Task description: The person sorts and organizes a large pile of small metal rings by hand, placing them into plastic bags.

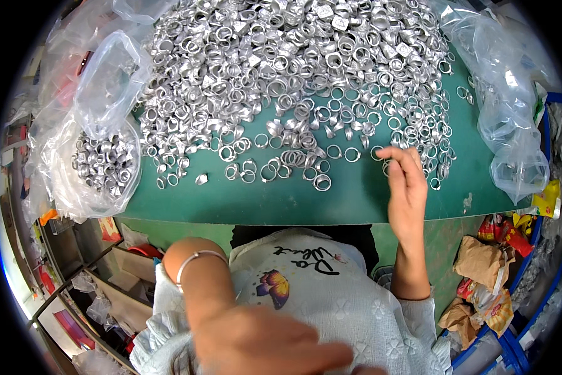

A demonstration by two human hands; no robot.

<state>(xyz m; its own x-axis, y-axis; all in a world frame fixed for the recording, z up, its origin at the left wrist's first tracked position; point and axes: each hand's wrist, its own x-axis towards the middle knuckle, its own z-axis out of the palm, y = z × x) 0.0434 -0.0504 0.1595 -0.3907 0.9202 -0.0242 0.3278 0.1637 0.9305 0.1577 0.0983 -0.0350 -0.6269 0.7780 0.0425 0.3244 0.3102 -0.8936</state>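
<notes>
A large heap of silver-coloured metal rings covers the far part of the green table, with looser rings spread along its near edge. My right hand is over the table at the right, fingers curved and apart. Its fingertips are beside a few loose rings, and no ring shows plainly in its grip. My left hand is raised off the table, in front of my chest and close to the camera. Motion smears its fingers, so its hold is unclear. A thin bracelet circles that arm.
At the left, a clear plastic bag holds more rings. Another clear bag lies along the table's right edge. Brown paper and coloured packets are low at the right, beside blue shelving. Open wooden compartments are at the lower left.
</notes>
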